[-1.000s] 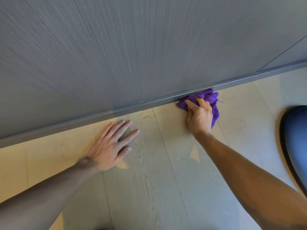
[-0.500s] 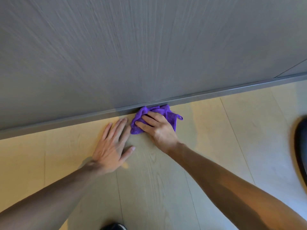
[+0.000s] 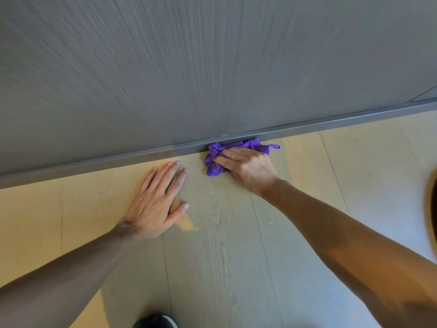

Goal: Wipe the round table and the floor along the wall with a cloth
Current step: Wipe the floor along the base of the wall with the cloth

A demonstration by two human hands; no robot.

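A crumpled purple cloth (image 3: 214, 165) lies on the pale wood-plank floor (image 3: 224, 245), pushed up against the grey skirting board (image 3: 118, 159) at the foot of the grey wall (image 3: 189, 67). My right hand (image 3: 248, 169) presses down on the cloth, fingers spread over it and pointing left. My left hand (image 3: 158, 200) lies flat on the floor a short way left of the cloth, fingers apart, palm down, holding nothing. The round table does not show clearly.
A dark rounded edge (image 3: 431, 221) cuts in at the right border. The toe of a dark shoe (image 3: 156, 321) shows at the bottom edge. A few pale crumbs (image 3: 270, 223) lie on the planks.
My right hand slid the cloth left along the skirting board until it nearly touched my left hand, then drew back slightly right. My left hand stayed planted on the floor.
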